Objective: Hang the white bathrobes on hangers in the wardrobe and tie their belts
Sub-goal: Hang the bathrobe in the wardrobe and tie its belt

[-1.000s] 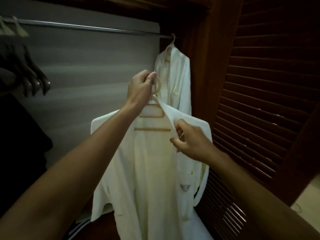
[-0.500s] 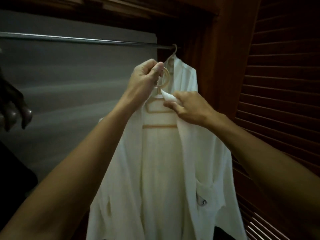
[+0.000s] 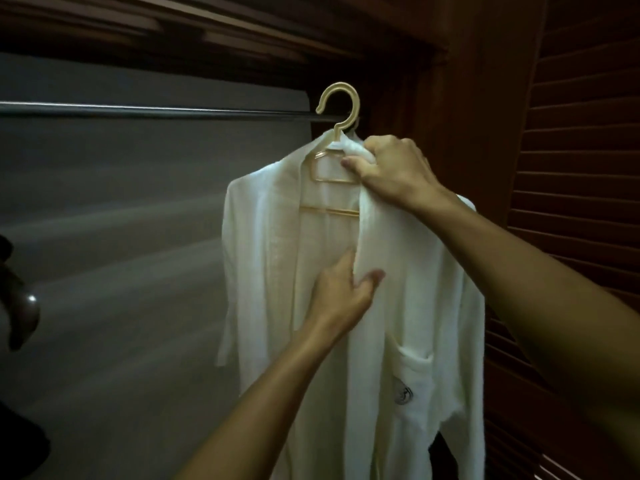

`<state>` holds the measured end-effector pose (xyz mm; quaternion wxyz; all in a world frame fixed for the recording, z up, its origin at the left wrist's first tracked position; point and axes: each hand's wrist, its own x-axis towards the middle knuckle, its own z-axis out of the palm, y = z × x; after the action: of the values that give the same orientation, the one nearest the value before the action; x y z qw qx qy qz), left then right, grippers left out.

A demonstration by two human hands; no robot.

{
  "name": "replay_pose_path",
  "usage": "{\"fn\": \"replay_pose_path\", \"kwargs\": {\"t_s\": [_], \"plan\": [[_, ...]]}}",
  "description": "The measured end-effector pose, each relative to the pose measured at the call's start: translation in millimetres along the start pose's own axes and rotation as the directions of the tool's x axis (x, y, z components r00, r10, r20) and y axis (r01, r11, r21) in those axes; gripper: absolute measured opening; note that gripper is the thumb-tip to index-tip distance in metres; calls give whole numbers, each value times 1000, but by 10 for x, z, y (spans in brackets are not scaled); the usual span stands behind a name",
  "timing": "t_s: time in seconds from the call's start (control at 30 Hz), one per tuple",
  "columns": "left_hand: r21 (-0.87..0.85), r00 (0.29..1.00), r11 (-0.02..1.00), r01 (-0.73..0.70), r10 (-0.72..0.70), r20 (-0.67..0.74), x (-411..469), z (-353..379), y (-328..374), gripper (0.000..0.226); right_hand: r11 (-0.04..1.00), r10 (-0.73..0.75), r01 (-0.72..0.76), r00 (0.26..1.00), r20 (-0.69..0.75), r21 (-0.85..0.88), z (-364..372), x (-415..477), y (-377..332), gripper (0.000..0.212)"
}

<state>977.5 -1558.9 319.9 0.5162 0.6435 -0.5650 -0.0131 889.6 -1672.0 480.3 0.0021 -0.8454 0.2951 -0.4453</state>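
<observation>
Wardrobe contents, counted by kind.
One white bathrobe (image 3: 408, 271) with one chest pocket (image 3: 412, 379); one cream hanger (image 3: 341, 109); one metal rail (image 3: 156, 111); two hands, namely the left hand (image 3: 341, 292) and the right hand (image 3: 391, 171); one louvred door (image 3: 581, 168); one dark rounded object (image 3: 20, 306) at the left edge, kind not discernible.

The scene is dim and warm-toned. The white bathrobe (image 3: 415, 289) is the brightest area, soft-edged and slightly blurred. The louvred door (image 3: 581, 150) sinks into deep shadow, and the grey back panel (image 3: 121, 237) shows streaky motion blur.
</observation>
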Motion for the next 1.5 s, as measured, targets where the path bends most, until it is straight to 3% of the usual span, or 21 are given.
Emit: {"fn": "replay_pose_path", "kwargs": {"t_s": [0.07,0.23,0.27,0.37,0.4,0.5,0.6,0.7,0.8,0.93,1.03,1.2,1.3,1.5], "plan": [[-21,996,999,37,-38,-80,264,-117,-80,17,1000,2,-2,1000,4,-7,15,120,70,37],[-67,957,997,48,-65,-281,890,-570,-251,25,997,14,-22,995,102,72,194,462,296,42],[-57,963,996,64,-77,-260,1008,-554,-316,24,996,24,-33,994,110,77,260,566,308,44],[221,994,969,106,-96,-59,1260,-358,-593,29,994,36,-46,994,106,97,468,887,427,56],[257,993,960,109,-95,-66,1367,-320,-697,28,993,35,-46,994,102,110,550,1031,514,54],[125,946,974,187,-144,-289,1631,-355,-857,29,990,22,-39,992,121,139,764,1388,770,44],[92,865,966,241,-171,-471,2129,-344,-1054,55,985,-44,25,993,108,168,966,1809,987,46],[173,888,948,268,-173,-425,2598,-248,-1276,84,979,-33,8,992,122,205,1115,2231,1149,46],[270,865,900,342,-189,-464,3011,-100,-1402,98,968,-12,-42,977,213,249,1246,2601,1292,47],[362,872,884,295,-94,-481,3456,46,-1553,71,963,42,-104,969,243,249,1389,2880,1586,37],[313,906,930,196,-49,-421,3707,154,-1700,58,966,139,-188,956,258,179,1558,3019,1875,24],[175,928,957,229,-160,-337,4087,438,-1771,68,979,164,-190,949,270,72,1835,3268,2196,40],[192,950,946,261,-217,-224,4204,612,-1955,70,989,145,-135,950,276,-56,2053,3248,2403,60],[106,944,950,293,-269,-193,4244,794,-2158,71,981,142,-106,964,225,-162,2241,3259,2548,50]]}}
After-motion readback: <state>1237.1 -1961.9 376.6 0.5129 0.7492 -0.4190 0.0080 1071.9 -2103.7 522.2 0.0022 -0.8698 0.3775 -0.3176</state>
